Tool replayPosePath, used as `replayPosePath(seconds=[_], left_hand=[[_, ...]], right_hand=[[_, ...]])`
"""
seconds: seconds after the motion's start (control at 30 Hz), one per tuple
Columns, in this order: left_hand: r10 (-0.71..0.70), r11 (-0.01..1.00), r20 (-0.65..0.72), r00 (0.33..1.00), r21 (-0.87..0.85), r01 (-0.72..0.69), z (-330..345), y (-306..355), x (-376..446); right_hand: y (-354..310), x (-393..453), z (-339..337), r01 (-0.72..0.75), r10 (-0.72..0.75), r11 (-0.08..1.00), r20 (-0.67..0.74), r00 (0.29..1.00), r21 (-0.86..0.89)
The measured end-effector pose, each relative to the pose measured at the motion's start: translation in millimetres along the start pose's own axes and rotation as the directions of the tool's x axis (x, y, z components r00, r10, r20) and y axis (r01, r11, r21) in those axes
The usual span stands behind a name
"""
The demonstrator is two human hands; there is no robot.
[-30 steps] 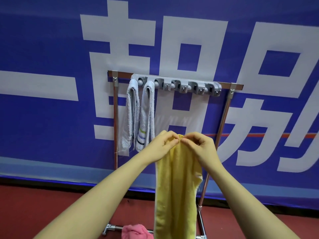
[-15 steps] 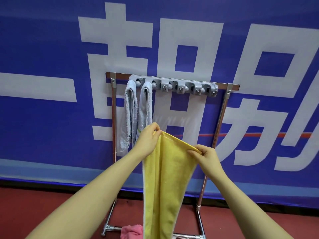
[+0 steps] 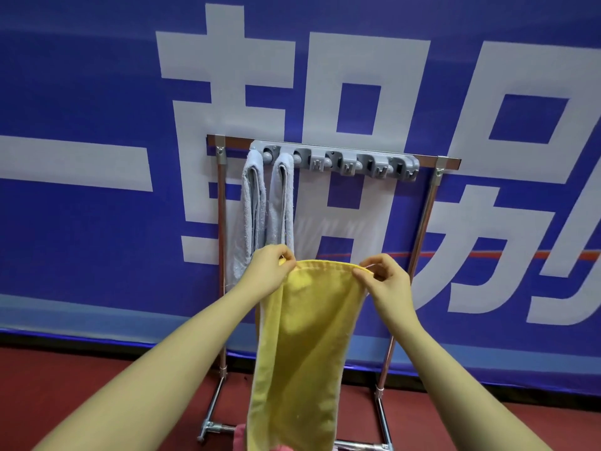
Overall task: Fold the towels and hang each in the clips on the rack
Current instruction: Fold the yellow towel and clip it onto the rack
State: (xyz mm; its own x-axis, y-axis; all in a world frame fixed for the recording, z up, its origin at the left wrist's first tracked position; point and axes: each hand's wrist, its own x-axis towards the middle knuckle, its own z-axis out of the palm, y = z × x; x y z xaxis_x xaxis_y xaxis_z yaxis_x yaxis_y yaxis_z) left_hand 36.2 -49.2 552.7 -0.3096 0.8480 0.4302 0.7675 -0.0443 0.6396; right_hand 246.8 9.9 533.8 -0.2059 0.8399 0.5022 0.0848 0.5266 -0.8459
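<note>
yellow towel (image 3: 302, 346), frame centre: soft, light, limp | left hand (image 3: 271, 270), right hand (image 3: 385, 278): each grip pinching a top corner | best held along top hem

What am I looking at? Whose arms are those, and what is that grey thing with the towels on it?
The camera sits on a person's head, looking forward and down, so you see their own two arms reaching out. The left hand and right hand each pinch a top corner of a yellow towel, holding it spread open in the air. Behind it stands a metal rack on a red floor, in front of a big blue banner. Along the rack's top runs a grey strip of clips. Two grey towels already hang from the clips on the left; the other clips are empty. Something pink lies by the rack's foot, mostly hidden.
</note>
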Motion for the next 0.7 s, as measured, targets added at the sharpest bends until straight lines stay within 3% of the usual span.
replayPosePath(seconds=[0.17, 0.43, 0.63, 0.7], left_hand=[[-0.049, 0.998, 0.058, 0.997, -0.042, 0.051, -3, -1, -6], [-0.191, 0.851, 0.209, 0.959, -0.452, 0.268, 1, 27, -6], [-0.067, 0.728, 0.410, 0.909, -0.603, 0.326, 0, 42, -6], [-0.007, 0.765, 0.437, 0.900, -0.577, 0.286, -1, 42, -5]], right_hand=[[1, -2, 0, 0.014, -0.014, 1.000, 0.062, 0.998, 0.000], [-4, -2, 7, 0.030, -0.034, 0.999, 0.143, 0.989, 0.026], [-7, -2, 6, 0.008, -0.019, 0.998, 0.192, 0.981, 0.060], [-6, -4, 4, 0.011, -0.024, 0.998, 0.204, 0.979, 0.064]])
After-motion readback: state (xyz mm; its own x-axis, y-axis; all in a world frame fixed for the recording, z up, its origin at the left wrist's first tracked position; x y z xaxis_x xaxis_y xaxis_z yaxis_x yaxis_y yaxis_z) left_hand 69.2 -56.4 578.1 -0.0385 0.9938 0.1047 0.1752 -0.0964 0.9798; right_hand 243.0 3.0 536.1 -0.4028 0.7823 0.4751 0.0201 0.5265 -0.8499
